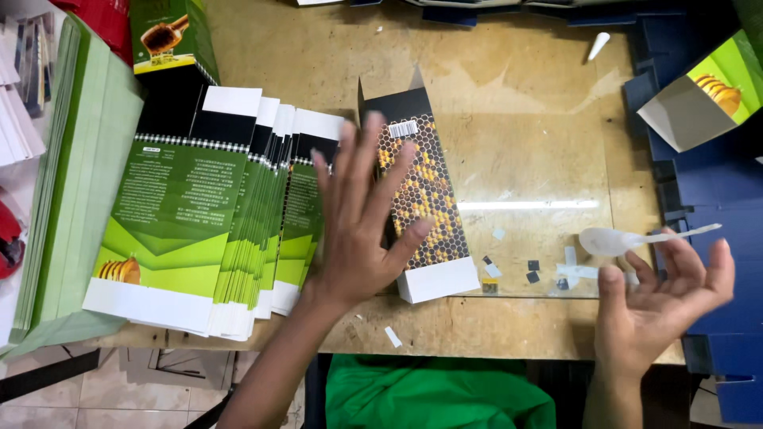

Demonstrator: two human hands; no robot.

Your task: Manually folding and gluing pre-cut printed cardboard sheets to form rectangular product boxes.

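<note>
Head view had the honeycomb-print carton (pixel 421 199) lying flat near the middle of the worktable (pixel 509 71), black end with a pointed flap away from the person and white end hanging close to the near edge. Left hand (pixel 358 222) was laid over the carton's left side with all fingers spread wide, palm down, pressing rather than gripping as far as I could tell. Right hand (pixel 660 302) was off to the right, palm up and fingers loosely open, with a translucent plastic spoon (pixel 628 238) resting across the fingertips, not pinched at all. That's the bit that worried me: a spoon just balanced like that could've rolled off with any small tilt of the wrist, and if it carried glue it would've smeared the glass sheet (pixel 540 159) or the print. I couldn't tell if anything was on it. Little black and white paper scraps (pixel 531 272) sat on the glass right beside the carton, so they could easily have stuck to a wet seam. With only a flat palm holding it, the carton could also have skidded on the glass. Just left of the hand, the fanned stack of green flat cartons (pixel 214 214) overhung the table's near edge, and a nudge from the forearm might've sent some sliding off. Blue folded boxes (pixel 715 199) crowded the right side, near that elbow.
</note>
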